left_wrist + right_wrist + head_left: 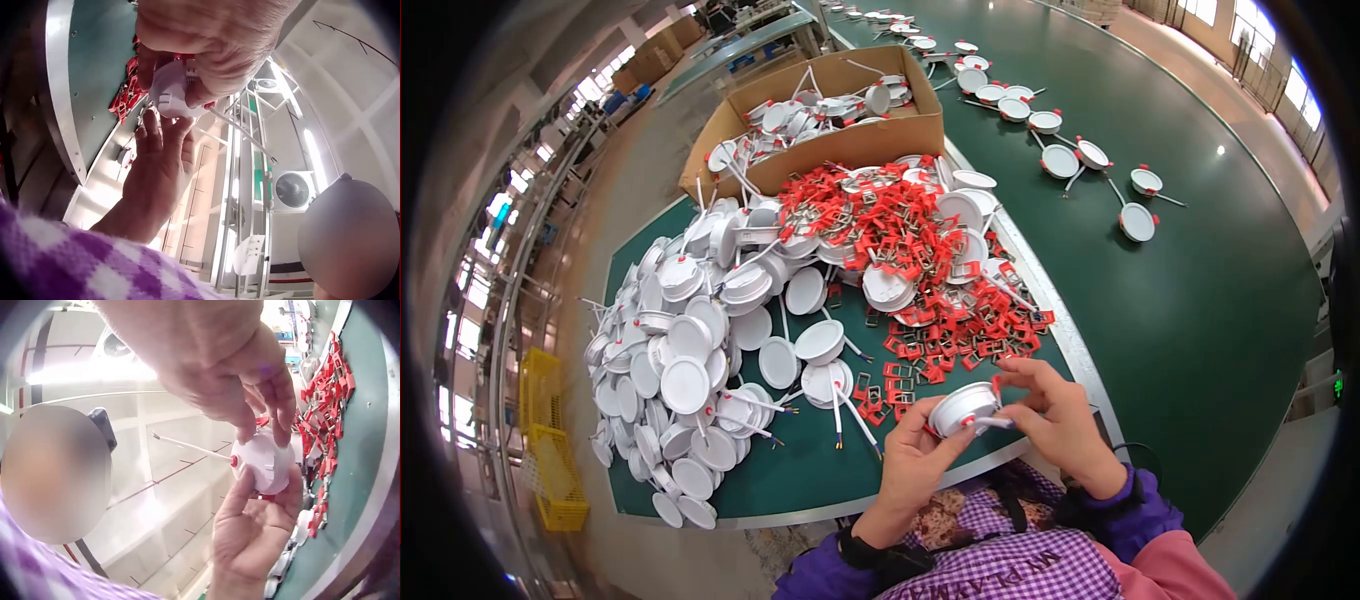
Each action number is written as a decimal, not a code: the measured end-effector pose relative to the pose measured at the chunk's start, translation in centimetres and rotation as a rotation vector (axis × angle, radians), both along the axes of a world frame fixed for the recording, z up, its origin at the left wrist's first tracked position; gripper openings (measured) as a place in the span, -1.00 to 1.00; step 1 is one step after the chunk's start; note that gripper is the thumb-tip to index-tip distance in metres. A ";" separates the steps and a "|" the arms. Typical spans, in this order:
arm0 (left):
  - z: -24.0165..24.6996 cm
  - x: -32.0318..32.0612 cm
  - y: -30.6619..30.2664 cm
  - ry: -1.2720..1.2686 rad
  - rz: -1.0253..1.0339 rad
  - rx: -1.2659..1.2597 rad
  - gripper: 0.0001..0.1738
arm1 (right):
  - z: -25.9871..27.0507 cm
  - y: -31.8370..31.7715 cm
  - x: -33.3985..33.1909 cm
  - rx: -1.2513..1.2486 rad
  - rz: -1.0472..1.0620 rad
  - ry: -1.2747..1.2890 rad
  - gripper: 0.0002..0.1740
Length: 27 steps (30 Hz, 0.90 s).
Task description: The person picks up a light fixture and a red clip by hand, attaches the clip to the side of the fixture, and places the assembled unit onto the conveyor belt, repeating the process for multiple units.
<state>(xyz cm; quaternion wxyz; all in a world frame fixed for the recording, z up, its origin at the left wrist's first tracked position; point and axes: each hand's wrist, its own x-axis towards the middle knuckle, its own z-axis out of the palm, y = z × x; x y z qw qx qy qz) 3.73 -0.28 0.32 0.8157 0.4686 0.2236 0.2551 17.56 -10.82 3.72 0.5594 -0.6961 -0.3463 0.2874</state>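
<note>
My left hand [912,458] grips a round white downlight [963,408] by its rim, close above the front edge of the table. A short white cable [194,447] comes out of the light's back through a red grommet [234,460]. At the opposite side my right hand [1055,415] has its thumb and fingers on a red clip [262,421] at the light's rim, partly covered by the fingers. Another red clip [267,497] shows beside the left thumb. Just beyond the hands lies a heap of red clips with metal springs [910,240].
Many white downlights [685,385] are piled on the green table [820,478] at left. A cardboard box [840,150] behind holds more. On the right, beyond a metal rail [1055,300], a green conveyor belt [1200,330] carries a line of lights with red clips [1138,222].
</note>
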 end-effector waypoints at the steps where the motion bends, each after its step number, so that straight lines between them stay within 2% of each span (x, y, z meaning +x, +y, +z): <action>1: 0.6 -0.2 -0.1 0.004 0.006 0.002 -0.61 | 0.2 -0.1 -0.1 0.015 0.003 0.175 -0.59; 2: 1.2 -0.2 -0.1 -0.006 -0.012 0.040 -0.63 | 1.2 -0.2 0.0 0.015 0.040 0.269 -0.58; 5: 1.3 -0.9 0.1 -0.034 -0.082 0.026 -0.64 | 1.5 -0.7 0.1 -0.018 0.122 0.198 -0.59; 9: 1.3 -1.3 0.2 0.070 -0.107 0.028 -0.63 | 1.0 -0.1 0.2 -0.044 0.140 0.231 -0.61; 11: 1.4 -1.4 0.5 0.122 -0.125 0.022 -0.61 | 0.4 0.2 0.5 -0.064 0.138 0.384 -0.65; 13: 2.3 -0.8 1.2 0.109 -0.255 0.035 -0.50 | -1.5 0.2 1.9 0.030 0.115 0.472 -0.68; 14: 3.4 -0.6 2.2 0.160 -0.306 0.204 -0.41 | -2.1 0.1 3.2 -0.009 0.038 0.387 -0.69; 16: 4.8 -1.1 4.6 0.326 -0.162 0.531 -0.42 | -4.8 -0.2 6.7 0.235 -0.240 0.338 -0.70; 18: 5.2 -1.6 7.9 0.479 0.013 0.846 -0.47 | -6.6 -1.5 10.4 0.367 -0.564 0.517 -0.69; 19: 4.8 -1.8 9.5 0.541 0.117 0.969 -0.51 | -5.2 -1.0 10.3 0.429 -0.747 0.619 -0.67; 20: 4.3 -1.9 11.1 0.540 0.119 0.967 -0.51 | -5.3 -1.2 10.4 0.386 -0.724 0.677 -0.66; 21: 3.6 -1.9 12.5 0.649 0.138 1.165 -0.47 | -5.5 -1.5 10.4 0.342 -0.703 0.735 -0.64; 22: 2.9 -1.9 13.4 0.757 0.151 1.365 -0.44 | -5.0 -1.2 9.2 0.289 -0.529 0.649 -0.65; 23: 2.2 -1.7 14.0 0.753 0.144 1.366 -0.44 | -4.3 -0.4 7.3 0.237 -0.359 0.560 -0.67; 25: 1.1 -1.4 14.7 0.885 0.128 1.503 -0.40 | -3.7 1.3 4.2 -0.067 -0.098 0.335 -0.72; 27: 0.7 -0.9 14.7 0.953 0.102 1.524 -0.40 | -5.5 3.0 1.8 0.030 0.069 -0.286 -0.78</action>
